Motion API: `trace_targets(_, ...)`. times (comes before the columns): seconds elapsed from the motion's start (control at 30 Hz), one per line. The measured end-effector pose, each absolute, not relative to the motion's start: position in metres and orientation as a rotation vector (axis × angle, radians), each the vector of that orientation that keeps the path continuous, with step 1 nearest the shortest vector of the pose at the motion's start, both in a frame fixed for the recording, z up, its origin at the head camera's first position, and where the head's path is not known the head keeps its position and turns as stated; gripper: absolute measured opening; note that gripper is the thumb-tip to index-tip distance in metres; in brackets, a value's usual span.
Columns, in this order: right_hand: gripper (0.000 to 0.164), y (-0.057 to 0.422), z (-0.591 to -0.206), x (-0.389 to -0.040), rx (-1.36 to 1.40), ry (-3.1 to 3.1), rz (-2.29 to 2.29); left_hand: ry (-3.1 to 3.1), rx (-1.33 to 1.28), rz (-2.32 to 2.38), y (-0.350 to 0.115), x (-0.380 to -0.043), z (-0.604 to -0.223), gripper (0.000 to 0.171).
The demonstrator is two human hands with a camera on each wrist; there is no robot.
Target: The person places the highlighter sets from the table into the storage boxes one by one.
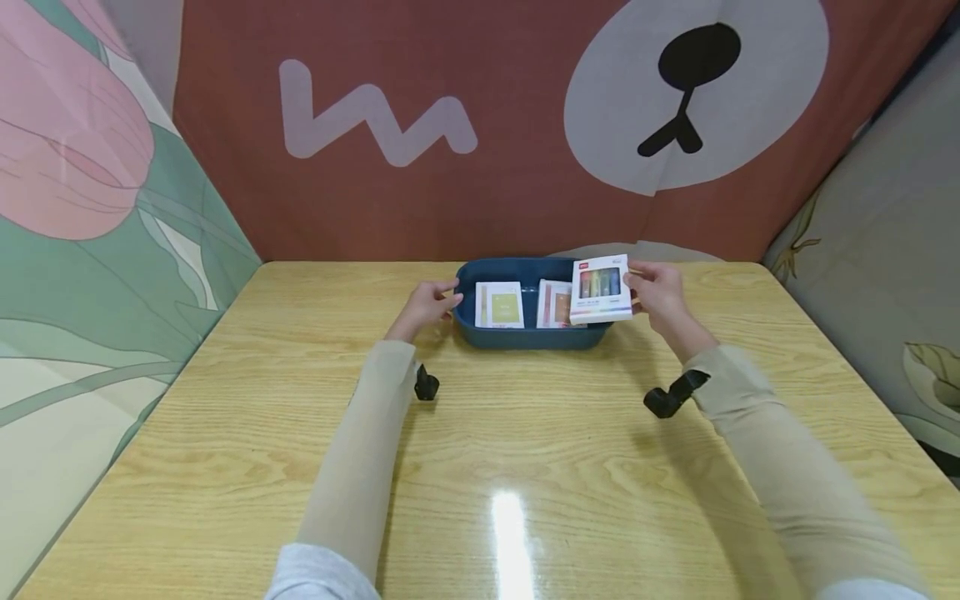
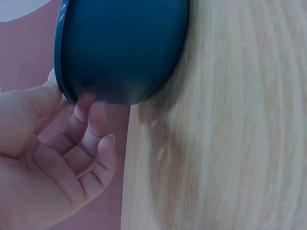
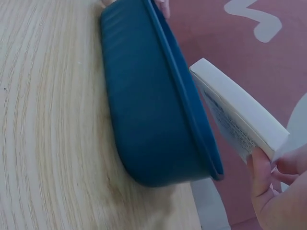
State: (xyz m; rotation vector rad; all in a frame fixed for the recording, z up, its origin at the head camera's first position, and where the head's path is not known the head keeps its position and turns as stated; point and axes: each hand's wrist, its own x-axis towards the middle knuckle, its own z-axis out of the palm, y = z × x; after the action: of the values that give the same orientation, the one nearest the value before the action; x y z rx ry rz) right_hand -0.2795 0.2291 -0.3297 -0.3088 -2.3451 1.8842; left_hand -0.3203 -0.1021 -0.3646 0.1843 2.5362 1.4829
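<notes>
A dark blue plastic bin point(image 1: 536, 337) stands on the table near the back. My left hand point(image 1: 431, 303) pinches the bin's left end, thumb at the rim and curled fingertips point(image 2: 98, 112) against the outer wall. My right hand point(image 1: 660, 293) holds a white box point(image 1: 601, 310) by its right edge, tilted over the bin's right end. Several coloured sticks show through the front window of that box. Inside the bin lie a white box with a yellow-green panel point(image 1: 507, 308) and, on the right, one with a reddish panel point(image 1: 553, 311), partly hidden behind the held box.
The wooden table point(image 1: 555, 475) stretches toward me. A reddish-brown cloth point(image 1: 420, 208) with a cartoon face hangs right behind the bin. Printed cloths point(image 1: 67, 275) also line both sides. A black wrist mount point(image 1: 667, 402) sticks out below the right hand.
</notes>
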Motion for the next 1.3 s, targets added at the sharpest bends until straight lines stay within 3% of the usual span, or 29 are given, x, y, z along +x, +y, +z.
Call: trace_targets(1.3,0.032,0.193,-0.351,-0.301,-0.237,-2.618,1.446,2.552,0.167,1.457,-0.103,-0.321,-0.364,0.043)
